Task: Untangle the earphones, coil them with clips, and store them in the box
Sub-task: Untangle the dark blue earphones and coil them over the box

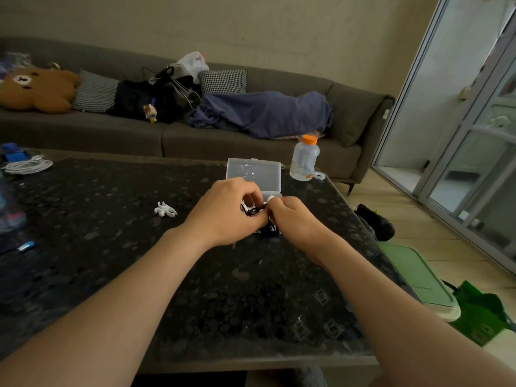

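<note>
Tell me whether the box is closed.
No, the box stands open on the table, its clear lid tilted up behind the left hand and right hand, which hold the earphones.

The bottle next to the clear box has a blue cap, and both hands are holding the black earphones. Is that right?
Not quite. The head view shows the cap is orange, not blue. The rest holds: the bottle stands next to the clear box, and the left hand and right hand both hold the black earphones.
</note>
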Tool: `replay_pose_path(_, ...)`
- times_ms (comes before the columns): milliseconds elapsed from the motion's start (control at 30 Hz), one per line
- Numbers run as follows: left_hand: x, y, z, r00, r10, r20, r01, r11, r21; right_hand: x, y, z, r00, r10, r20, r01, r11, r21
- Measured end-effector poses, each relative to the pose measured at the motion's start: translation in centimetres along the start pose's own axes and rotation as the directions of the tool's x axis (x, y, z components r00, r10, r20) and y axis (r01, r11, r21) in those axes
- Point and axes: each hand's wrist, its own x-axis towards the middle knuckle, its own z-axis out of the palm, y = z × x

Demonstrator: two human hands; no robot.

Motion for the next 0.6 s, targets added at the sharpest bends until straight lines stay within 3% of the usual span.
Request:
replay_pose_path(167, 0.2, -0.5, -0.1, 1.000, 0.001, 0.021, -0.003, 0.996, 0.092, 0.3, 0.9, -0.2, 0.999, -0.049, 0.012, 0.050, 0.994, -0.094)
replay_pose_path(367, 0.1, -0.7, 0.1, 0.999, 0.012, 0.051, -0.012, 1.000, -0.005, 0.5, 1.6, -0.9, 0.992, 0.006, 0.128, -0.002, 1.000, -0.028)
replay_pose_path(600, 0.0, -0.2, 0.7, 1.000, 0.006, -0.019, -0.007, 0.997, -0.081, 0.2, 1.6, -1.8, 0.995, -0.043, 0.091, 0.051, 0.995, -0.089)
